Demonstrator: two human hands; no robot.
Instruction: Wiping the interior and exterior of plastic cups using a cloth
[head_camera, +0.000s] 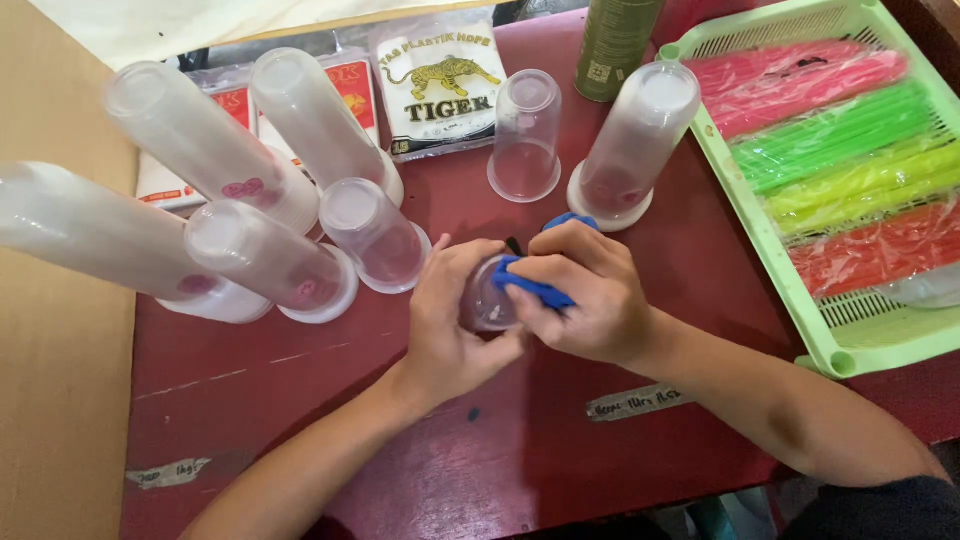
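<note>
I count six stacks of upturned clear cups (300, 130) on the red table (480, 460): five left of the green tray (745, 230), one beside it. One single cup (525, 135). Five straw bundles (840, 135) inside the tray. Three flat packets (440, 80). One green can (615, 40).

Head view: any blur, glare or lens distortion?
Head view: sharp around both hands; the cup stacks splay outward, a wide-angle effect; soft glare on the wrapped straws in the green tray; soft arm shadows on the red table.
</note>
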